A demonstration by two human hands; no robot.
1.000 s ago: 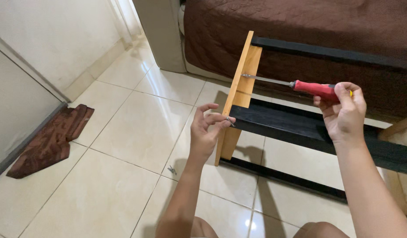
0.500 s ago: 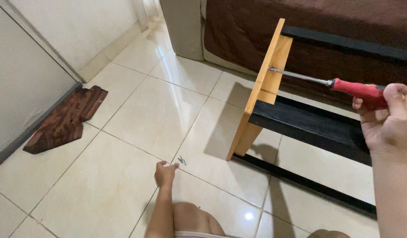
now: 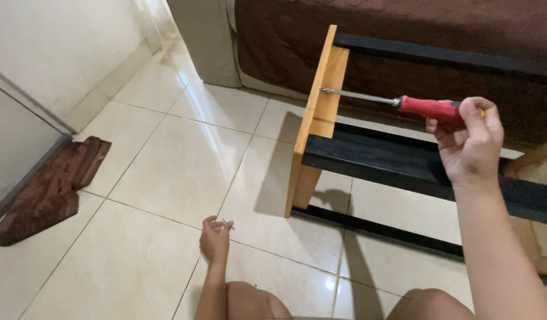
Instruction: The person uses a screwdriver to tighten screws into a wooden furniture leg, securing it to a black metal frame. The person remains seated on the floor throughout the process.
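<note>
1. At the far left a crumpled dark brown cloth mat (image 3: 51,192) lies on the glossy cream floor tiles (image 3: 167,172), against the wall.
2. My left hand (image 3: 215,240) is down on the tiles, fingers curled loosely over a small silvery metal screw (image 3: 227,224); I cannot tell whether I have it pinched yet or only touch it. It looks tiny, light and hard, likely to skid on a smooth tile, so I judge it best nipped by its shank between thumb and forefinger.
3. In the middle stands the upright pale wooden side panel (image 3: 321,112) with black wooden rails (image 3: 404,163) joined to it, in front of the brown quilted bed (image 3: 404,29).
4. My right hand (image 3: 469,145) is closed around the red plastic-handled screwdriver (image 3: 430,108), whose steel tip sits against the panel's inner face. It feels like a stiff, light tool; the grip belongs on the handle.
</note>
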